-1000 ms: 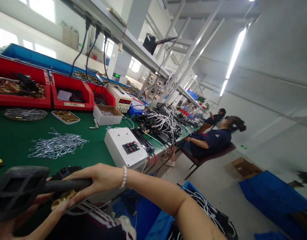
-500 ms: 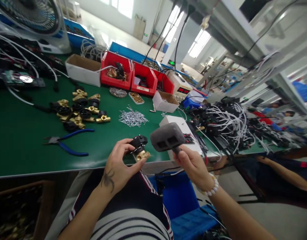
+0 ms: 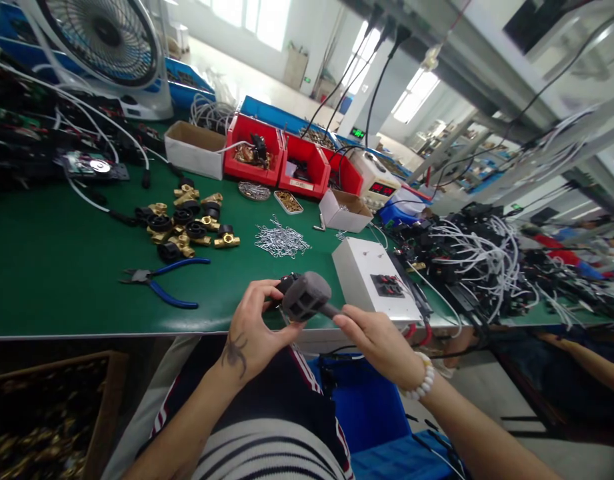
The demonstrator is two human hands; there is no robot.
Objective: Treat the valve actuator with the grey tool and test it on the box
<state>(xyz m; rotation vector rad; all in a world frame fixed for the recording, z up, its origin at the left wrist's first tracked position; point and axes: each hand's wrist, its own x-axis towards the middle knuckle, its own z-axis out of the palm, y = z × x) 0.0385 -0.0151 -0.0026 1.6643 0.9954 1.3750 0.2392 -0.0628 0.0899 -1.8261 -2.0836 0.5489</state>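
My left hand [image 3: 259, 320] is closed round a brass valve with a black top [image 3: 287, 283] at the front edge of the green table [image 3: 77, 287]. A grey mallet [image 3: 307, 295] covers most of that valve in this view. My right hand [image 3: 377, 340] grips the mallet by its handle, and the head is against or just above the valve; I cannot tell which. Left of my hands lie blue-handled cutting pliers [image 3: 169, 283], jaws apart. Behind them is a group of brass valves with black caps [image 3: 187, 223]. A pile of small metal clips [image 3: 281, 241] lies beyond my hands.
Red bins [image 3: 254, 150], a white box [image 3: 194, 148] and a power supply [image 3: 374, 180] line the back. A white switch box [image 3: 371, 277] stands right of the mallet, with tangled cables [image 3: 477, 253] beyond. A fan [image 3: 107, 47] stands far left. Another person's arm [image 3: 587, 360] is at right.
The mallet has moved left and down from beside the valve to over it, with my right hand following. My left hand keeps its hold. The whole view has shifted slightly.
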